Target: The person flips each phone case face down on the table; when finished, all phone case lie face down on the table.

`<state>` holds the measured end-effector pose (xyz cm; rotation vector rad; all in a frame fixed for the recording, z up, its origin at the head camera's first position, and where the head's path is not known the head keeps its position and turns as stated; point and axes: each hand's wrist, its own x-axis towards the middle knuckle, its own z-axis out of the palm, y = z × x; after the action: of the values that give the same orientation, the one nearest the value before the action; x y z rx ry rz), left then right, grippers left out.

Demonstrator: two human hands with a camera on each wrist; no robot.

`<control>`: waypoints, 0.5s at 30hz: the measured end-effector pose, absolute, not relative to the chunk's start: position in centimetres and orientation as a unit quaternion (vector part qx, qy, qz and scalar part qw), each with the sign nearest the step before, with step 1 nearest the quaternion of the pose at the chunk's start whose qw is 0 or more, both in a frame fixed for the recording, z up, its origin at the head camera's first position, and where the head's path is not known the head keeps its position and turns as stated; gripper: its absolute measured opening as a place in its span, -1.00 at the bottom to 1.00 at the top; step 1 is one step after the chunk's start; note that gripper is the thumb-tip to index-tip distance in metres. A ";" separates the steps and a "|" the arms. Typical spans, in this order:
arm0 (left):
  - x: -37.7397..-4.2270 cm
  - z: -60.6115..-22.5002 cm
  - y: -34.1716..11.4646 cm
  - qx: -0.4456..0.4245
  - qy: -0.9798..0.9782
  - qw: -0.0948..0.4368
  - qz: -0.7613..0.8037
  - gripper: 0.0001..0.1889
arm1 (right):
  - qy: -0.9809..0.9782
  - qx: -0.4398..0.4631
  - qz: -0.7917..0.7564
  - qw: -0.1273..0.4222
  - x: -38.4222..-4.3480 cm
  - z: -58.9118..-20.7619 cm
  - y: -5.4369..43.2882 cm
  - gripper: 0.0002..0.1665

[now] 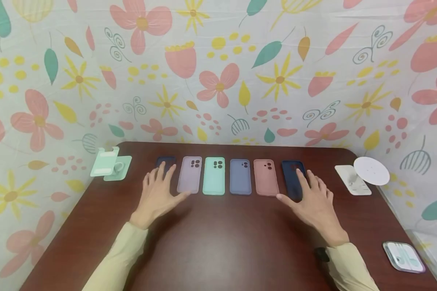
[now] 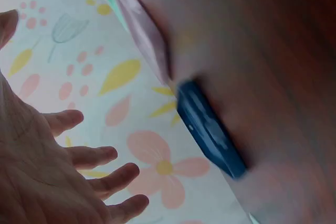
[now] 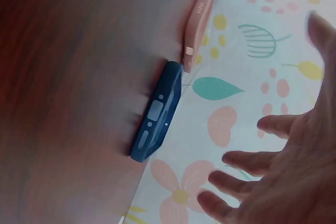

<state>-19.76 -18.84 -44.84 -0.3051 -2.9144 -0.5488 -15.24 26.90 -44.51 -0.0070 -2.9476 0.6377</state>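
Several phone cases lie face down in a row across the far part of the table. From the left come a dark blue case [image 1: 163, 162], a lilac case [image 1: 189, 176], a mint green case [image 1: 214, 178], a grey-blue case [image 1: 240, 178], a pink case [image 1: 266, 178] and a navy case [image 1: 290, 182]. My left hand [image 1: 158, 198] is spread above the front of the dark blue case, its thumb near the lilac one. Over the navy case my right hand [image 1: 313, 204] hovers with fingers apart, partly hiding it. Both wrist views show the hands empty, apart from the cases.
A mint phone stand [image 1: 105, 163] is at the table's left edge. On the right are a white stand with a round top [image 1: 371, 171] and a clear box of white earphones [image 1: 404, 257]. Patterned cloth [image 1: 218, 121] hangs behind the brown table [image 1: 218, 242].
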 end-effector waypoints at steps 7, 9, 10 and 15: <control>-20.1 -44.2 -14.6 -0.110 -0.959 0.065 -0.252 0.01 | -0.956 0.006 0.286 0.063 -15.4 -43.7 28.5 0.19; -20.1 -44.2 -13.0 -0.108 -0.956 0.054 -0.266 -0.01 | -0.953 0.003 0.294 0.072 -15.4 -43.5 29.2 0.13; -20.1 -44.1 -12.1 -0.109 -0.954 0.050 -0.274 -0.02 | -0.952 0.000 0.298 0.074 -15.4 -43.5 29.6 0.11; -20.0 -43.9 -7.5 -0.123 -0.942 0.036 -0.311 -0.11 | -0.951 -0.018 0.298 0.076 -15.3 -43.6 31.6 -0.09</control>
<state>-20.01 -7.54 -43.90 -0.3767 -2.8923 -0.9540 -15.31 31.63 -43.59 -0.0538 -2.8533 0.8930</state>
